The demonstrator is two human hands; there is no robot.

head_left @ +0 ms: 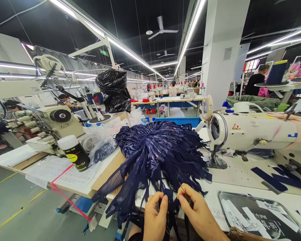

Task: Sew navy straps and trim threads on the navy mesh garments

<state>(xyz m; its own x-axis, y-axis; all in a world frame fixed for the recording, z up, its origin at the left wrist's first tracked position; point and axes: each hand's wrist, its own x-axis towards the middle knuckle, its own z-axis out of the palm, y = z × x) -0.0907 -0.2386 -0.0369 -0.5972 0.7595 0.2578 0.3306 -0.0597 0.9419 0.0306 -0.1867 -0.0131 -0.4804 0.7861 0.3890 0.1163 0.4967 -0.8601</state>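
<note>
Hands (pixel 177 209) pinching navy fabric strips (pixel 163 150), sewing machine (pixel 253 132) nearby

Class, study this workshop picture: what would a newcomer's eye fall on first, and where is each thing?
A heap of navy fabric strips fills the middle of the sewing table; the left hand and right hand pinch its dangling ends at the bottom edge. A white sewing machine stands at right, and a black plastic bag hangs left of centre behind.

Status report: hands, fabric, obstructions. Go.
Left hand and right hand both pinched on navy strip at table edge. Navy pile heaped just beyond, beside sewing machine. Loose strips dangle around both hands.
</note>
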